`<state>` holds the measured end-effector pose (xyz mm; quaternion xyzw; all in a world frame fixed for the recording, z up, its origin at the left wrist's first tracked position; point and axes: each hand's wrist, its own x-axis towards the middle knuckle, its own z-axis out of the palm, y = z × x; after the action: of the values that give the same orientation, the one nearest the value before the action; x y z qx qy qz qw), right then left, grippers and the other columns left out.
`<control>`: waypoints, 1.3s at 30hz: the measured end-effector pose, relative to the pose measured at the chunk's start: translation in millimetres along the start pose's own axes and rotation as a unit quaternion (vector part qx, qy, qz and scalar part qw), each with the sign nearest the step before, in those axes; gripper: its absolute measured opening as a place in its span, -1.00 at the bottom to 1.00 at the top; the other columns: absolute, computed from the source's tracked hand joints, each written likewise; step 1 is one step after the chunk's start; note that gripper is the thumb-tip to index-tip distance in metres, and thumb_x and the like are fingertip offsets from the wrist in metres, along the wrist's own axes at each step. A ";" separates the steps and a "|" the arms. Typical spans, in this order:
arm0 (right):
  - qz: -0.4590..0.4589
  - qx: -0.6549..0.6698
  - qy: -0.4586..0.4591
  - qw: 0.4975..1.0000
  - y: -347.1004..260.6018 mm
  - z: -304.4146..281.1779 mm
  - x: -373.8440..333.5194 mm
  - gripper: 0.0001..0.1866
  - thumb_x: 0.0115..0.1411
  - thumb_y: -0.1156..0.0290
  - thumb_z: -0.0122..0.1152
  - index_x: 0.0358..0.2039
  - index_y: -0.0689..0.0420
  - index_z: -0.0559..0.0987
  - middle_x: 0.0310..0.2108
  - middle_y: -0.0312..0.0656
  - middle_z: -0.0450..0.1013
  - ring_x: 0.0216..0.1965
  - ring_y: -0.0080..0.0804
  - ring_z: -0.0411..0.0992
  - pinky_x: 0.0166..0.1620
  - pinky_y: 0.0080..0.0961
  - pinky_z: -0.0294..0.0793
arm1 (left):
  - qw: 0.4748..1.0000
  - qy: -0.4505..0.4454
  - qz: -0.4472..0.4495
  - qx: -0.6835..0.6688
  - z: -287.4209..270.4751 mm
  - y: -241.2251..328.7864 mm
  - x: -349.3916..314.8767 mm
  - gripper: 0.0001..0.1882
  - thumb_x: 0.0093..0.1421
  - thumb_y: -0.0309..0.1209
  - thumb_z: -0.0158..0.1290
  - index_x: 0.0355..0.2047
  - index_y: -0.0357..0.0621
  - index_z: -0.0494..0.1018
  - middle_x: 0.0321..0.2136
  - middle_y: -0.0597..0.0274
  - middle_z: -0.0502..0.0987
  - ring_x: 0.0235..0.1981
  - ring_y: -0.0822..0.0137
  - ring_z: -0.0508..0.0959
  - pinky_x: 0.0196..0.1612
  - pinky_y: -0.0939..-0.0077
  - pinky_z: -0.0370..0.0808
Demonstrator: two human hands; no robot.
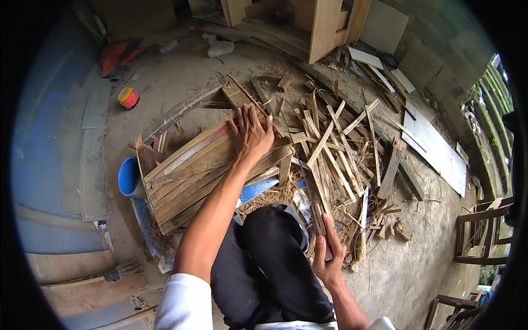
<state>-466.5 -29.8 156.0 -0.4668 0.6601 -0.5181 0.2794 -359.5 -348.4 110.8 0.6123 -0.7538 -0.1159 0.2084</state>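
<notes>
A slatted wooden crate made of weathered boards lies tilted in front of me, left of my knees. My left hand rests on its upper right corner, fingers spread over the boards. At lower right, beside my knee, my right hand grips the near end of a long, narrow wooden piece, thumb on one side and fingers along the other. This piece points away from me toward the crate's right end. Its far part blends into the scraps, so I cannot tell whether it is a plain strip or a tool's handle.
Loose wood sticks and straw are heaped right of the crate. A blue bucket stands at its left, with a red and yellow tub farther off. White panels lie at right, near a wooden chair. A wooden cabinet stands behind.
</notes>
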 end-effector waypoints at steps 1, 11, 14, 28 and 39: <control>0.008 0.007 -0.002 1.000 4.0 3.2 0.1 -0.53 0.25 0.52 -0.01 0.18 0.29 0.33 -0.26 -0.02 0.56 -0.54 -0.59 0.42 -0.41 -0.64 0.43 | 1.000 0.003 0.005 0.004 0.8 -0.1 -0.8 -0.22 0.34 0.04 -0.40 0.31 -0.40 -0.10 0.36 -0.13 -0.13 0.41 0.05 -0.23 0.35 -0.10 -0.48; -0.006 0.016 -0.037 0.999 -0.5 -19.6 1.0 -0.51 0.24 0.49 -0.08 0.19 0.35 0.31 -0.03 0.15 0.47 -0.34 -0.42 0.57 -0.26 -0.58 0.48 | 0.999 -0.004 -0.008 0.040 4.7 1.3 -0.4 -0.24 0.35 0.01 -0.46 0.33 -0.36 -0.17 0.38 -0.10 -0.20 0.41 0.11 -0.22 0.36 -0.06 -0.51; -0.008 0.036 -0.036 0.999 0.9 -18.5 10.7 -0.51 0.28 0.44 -0.09 0.21 0.35 0.28 -0.14 0.04 0.54 -0.62 -0.66 0.32 -0.49 -0.66 0.34 | 0.997 -0.016 0.008 0.074 5.0 0.0 -0.2 -0.22 0.33 0.04 -0.46 0.32 -0.39 -0.12 0.37 -0.10 -0.17 0.41 0.06 -0.22 0.36 -0.08 -0.48; 0.095 0.033 -0.029 0.995 1.2 -31.9 -10.1 -0.54 0.29 0.46 -0.08 0.19 0.31 0.32 -0.30 -0.11 0.56 -0.58 -0.72 0.31 -0.48 -0.71 0.32 | 0.998 0.008 0.065 0.014 9.1 -6.5 5.7 -0.25 0.30 -0.09 -0.24 0.32 -0.36 -0.10 0.37 -0.08 -0.14 0.41 0.08 -0.19 0.36 -0.06 -0.49; 0.146 0.094 0.020 0.985 -67.9 -62.3 -39.1 -0.52 0.32 0.36 -0.09 0.18 0.34 0.33 -0.46 -0.25 0.47 -0.65 -0.73 0.22 -0.59 -0.72 0.14 | 0.961 0.018 0.275 -0.030 0.7 -13.3 -11.8 -0.68 0.10 -0.31 0.11 -0.16 -0.21 0.49 0.16 -0.02 0.31 0.15 0.14 0.32 0.30 0.03 0.05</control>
<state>-481.4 30.0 234.8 -0.3263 0.6753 -0.5406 0.3811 -346.3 -339.9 102.4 0.3766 -0.8856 -0.0650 0.2641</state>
